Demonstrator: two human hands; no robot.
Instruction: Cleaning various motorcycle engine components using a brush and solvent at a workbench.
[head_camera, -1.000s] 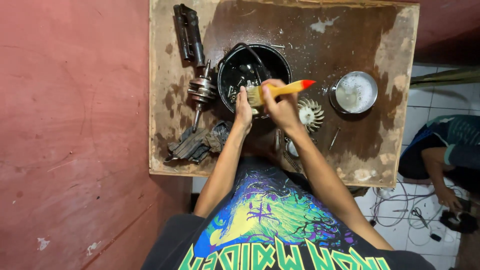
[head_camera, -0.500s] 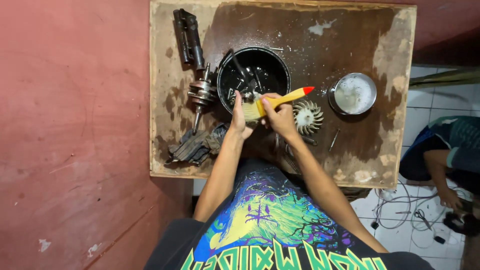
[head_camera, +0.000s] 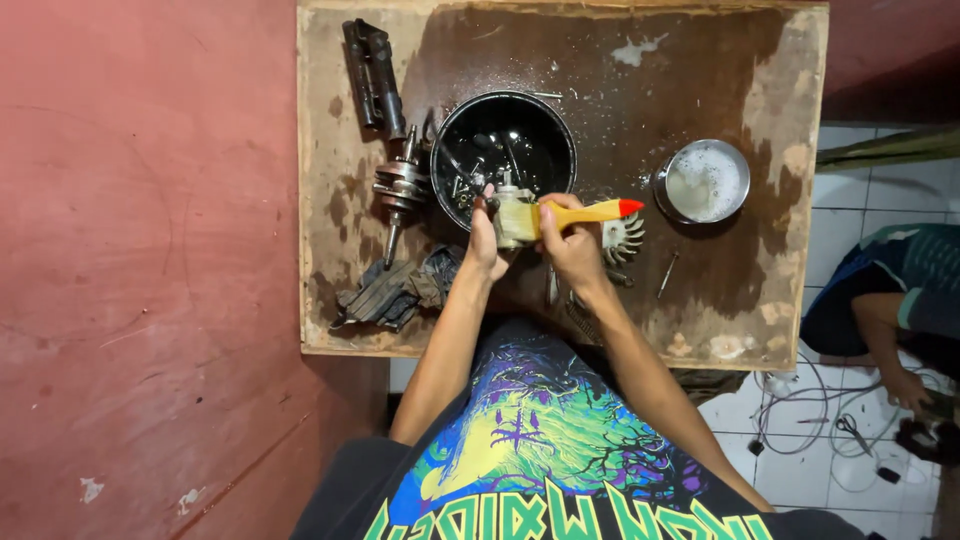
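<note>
1. Two hands meet at the near rim of the black basin (head_camera: 505, 150): the right hand (head_camera: 568, 240) grasps a yellow-handled paintbrush (head_camera: 560, 215), long axis lying crosswise, red tip pointing right.
2. The left hand (head_camera: 486, 243) pinches a small metal part (head_camera: 497, 195) against the bristles.
3. The part's shape is hard to make out, half hidden by brush and fingers.

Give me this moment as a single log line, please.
left hand: holds small metal part over black bowl | right hand: grips yellow paintbrush, bristles on part | nearby: crankshaft, soapy pot
</note>
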